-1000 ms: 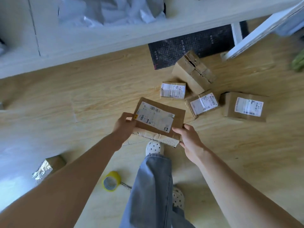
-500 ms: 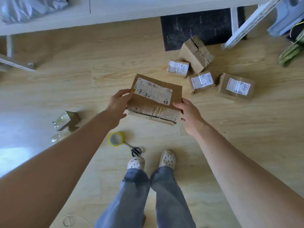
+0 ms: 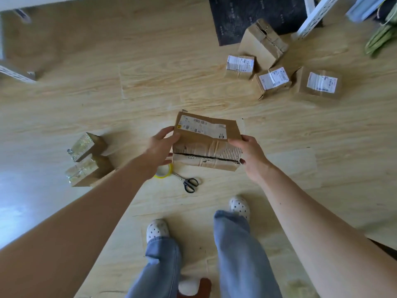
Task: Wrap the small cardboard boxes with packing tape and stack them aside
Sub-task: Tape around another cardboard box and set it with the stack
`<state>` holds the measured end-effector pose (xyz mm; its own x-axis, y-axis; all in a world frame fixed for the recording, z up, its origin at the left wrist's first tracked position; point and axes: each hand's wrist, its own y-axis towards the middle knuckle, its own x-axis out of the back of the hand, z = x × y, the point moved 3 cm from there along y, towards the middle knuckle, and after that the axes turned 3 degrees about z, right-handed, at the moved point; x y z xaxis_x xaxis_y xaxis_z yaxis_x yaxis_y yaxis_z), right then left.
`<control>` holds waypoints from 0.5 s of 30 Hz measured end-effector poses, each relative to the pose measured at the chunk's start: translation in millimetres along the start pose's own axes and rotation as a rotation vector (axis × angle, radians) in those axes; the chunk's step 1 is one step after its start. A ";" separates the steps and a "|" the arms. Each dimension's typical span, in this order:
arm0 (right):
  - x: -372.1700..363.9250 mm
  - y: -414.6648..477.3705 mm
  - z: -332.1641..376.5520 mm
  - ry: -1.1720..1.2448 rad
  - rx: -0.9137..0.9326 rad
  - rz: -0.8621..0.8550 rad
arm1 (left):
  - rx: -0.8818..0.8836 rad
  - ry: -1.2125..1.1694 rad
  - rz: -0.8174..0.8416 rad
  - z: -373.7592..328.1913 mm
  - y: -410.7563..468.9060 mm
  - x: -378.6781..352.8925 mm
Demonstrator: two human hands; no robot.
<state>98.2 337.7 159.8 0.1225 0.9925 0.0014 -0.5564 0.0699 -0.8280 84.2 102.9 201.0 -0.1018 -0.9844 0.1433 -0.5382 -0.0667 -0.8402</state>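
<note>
Gripping cardboard box (image 3: 207, 147) between left hand (image 3: 160, 148), right hand (image 3: 251, 155); white label (image 3: 203, 126) illegible.

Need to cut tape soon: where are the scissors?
In the head view, the scissors lie on the wooden floor near centre, just right of the yellow tape roll, below the held box.

No word or number can be read. A white shipping label (image 3: 203, 126) is carried on top of the cardboard box (image 3: 206, 157) held between the left hand (image 3: 160, 147) and the right hand (image 3: 250, 152); barcode blocks, a yellow square and a dark square mark are made out on it, but the print is too small. Beyond the right hand, white labels with blurred print are borne by the left labelled box (image 3: 240, 63), the middle labelled box (image 3: 274, 78) and the right labelled box (image 3: 321, 82).
</note>
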 end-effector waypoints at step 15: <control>-23.1 178.1 -131.3 -0.174 0.184 0.107 | -0.088 -0.079 -0.034 149.9 194.0 -8.2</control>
<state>104.2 314.1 -61.3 -0.0791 0.9965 0.0283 -0.7008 -0.0354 -0.7125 106.0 73.6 -41.6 -0.0178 -0.9918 0.1264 -0.6121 -0.0891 -0.7857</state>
